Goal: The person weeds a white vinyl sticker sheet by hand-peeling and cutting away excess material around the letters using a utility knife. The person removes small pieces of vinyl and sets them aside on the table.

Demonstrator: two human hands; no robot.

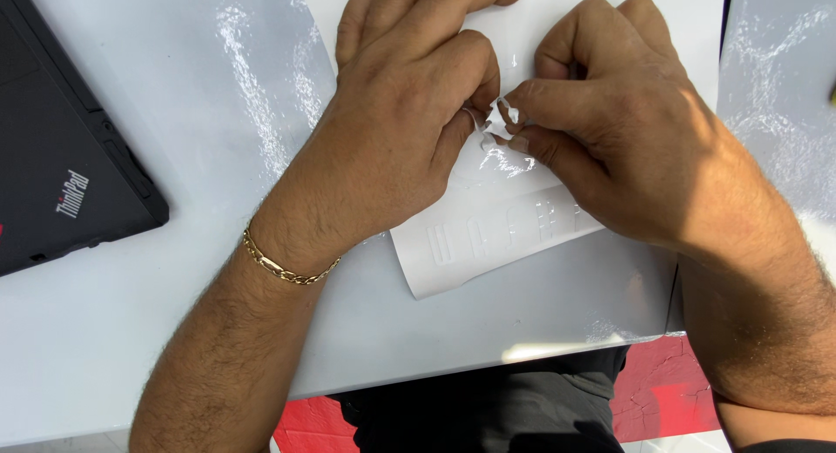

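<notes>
both hands (501,126) pinching, fingertips together

Head view, looking down on a glossy white table (131,331). The left hand (392,131) and the right hand (610,131) meet at the centre over a white vinyl sheet (488,235) bearing a row of cut-out letter shapes. Both hands pinch a small strip of white vinyl (501,122) between thumb and fingertips, just above the sheet's surface; the strip curls at the point where the fingertips touch. A gold chain bracelet (287,266) encircles the left wrist. A closed black laptop (61,157) lies at the far left, well apart from the hands. Dark trousers (488,414) and a red floor (662,401) appear past the table's near edge.
</notes>
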